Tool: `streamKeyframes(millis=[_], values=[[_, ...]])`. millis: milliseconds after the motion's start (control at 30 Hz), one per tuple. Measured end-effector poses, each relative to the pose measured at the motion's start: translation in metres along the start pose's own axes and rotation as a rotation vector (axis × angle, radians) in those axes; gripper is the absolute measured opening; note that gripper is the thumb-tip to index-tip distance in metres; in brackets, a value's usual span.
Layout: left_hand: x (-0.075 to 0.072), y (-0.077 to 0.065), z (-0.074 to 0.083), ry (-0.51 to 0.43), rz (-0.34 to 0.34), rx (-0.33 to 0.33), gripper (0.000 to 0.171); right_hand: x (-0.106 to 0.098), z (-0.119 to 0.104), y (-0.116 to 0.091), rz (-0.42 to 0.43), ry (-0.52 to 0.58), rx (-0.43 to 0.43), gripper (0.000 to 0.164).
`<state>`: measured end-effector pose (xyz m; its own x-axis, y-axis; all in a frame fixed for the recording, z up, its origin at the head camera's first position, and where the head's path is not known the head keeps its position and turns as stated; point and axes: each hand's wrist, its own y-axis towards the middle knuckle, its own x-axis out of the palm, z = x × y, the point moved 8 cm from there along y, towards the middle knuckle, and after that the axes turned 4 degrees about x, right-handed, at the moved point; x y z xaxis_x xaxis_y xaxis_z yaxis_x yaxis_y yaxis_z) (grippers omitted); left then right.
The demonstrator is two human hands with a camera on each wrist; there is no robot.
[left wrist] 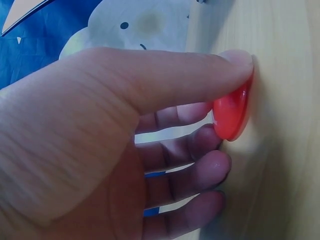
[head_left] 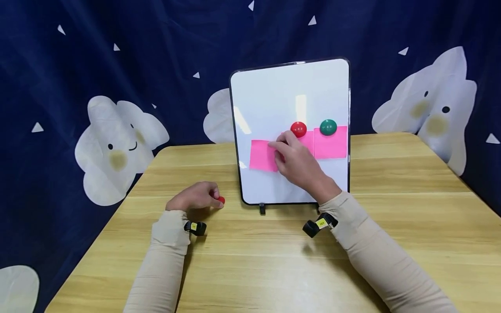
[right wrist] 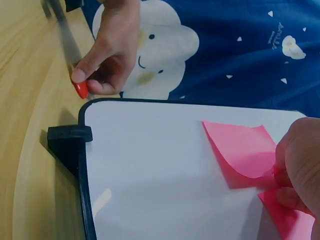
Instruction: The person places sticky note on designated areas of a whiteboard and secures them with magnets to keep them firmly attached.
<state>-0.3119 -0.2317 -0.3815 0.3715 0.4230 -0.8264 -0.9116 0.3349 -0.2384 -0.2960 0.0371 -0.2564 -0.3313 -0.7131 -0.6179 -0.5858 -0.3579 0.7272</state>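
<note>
My left hand [head_left: 197,195] is low over the table left of the whiteboard, its thumb and fingers pinching a round red magnet [left wrist: 230,117]. The magnet is tilted on edge, close to the wood. In front of the whiteboard [head_left: 270,100], my right hand [head_left: 299,164] pinches the right edge of a pink sticky note [head_left: 260,155]. That note bows away from the board in the right wrist view. Beside it are a second pink note [head_left: 308,140], partly hidden by the hand, and a third pink note [head_left: 330,145]. A red magnet [head_left: 298,129] and a green magnet [head_left: 328,127] sit at their top edges.
The whiteboard stands upright on small black feet [head_left: 262,209] on a wooden table [head_left: 250,261]. Behind the table hangs a dark blue curtain [head_left: 164,52] with white clouds and triangles. Each wrist wears a small black camera [head_left: 198,228].
</note>
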Motion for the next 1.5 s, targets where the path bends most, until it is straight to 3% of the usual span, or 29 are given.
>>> streamKeyframes(millis=[400,833,1000,1500], values=[[0.003,0.003,0.004,-0.002,-0.008,0.008,0.024,0.001,-0.001,0.0,0.047,-0.201,-0.074,0.036],[0.001,0.001,0.006,-0.022,0.003,0.022,0.025,0.002,-0.006,-0.005,0.072,-0.342,-0.105,0.038],[0.002,0.0,0.004,-0.012,0.005,0.006,0.025,0.009,-0.006,-0.008,0.046,-0.36,-0.111,0.044],[0.001,0.002,0.0,0.029,0.009,0.006,0.026,0.012,-0.007,-0.013,0.092,-0.316,-0.137,0.036]])
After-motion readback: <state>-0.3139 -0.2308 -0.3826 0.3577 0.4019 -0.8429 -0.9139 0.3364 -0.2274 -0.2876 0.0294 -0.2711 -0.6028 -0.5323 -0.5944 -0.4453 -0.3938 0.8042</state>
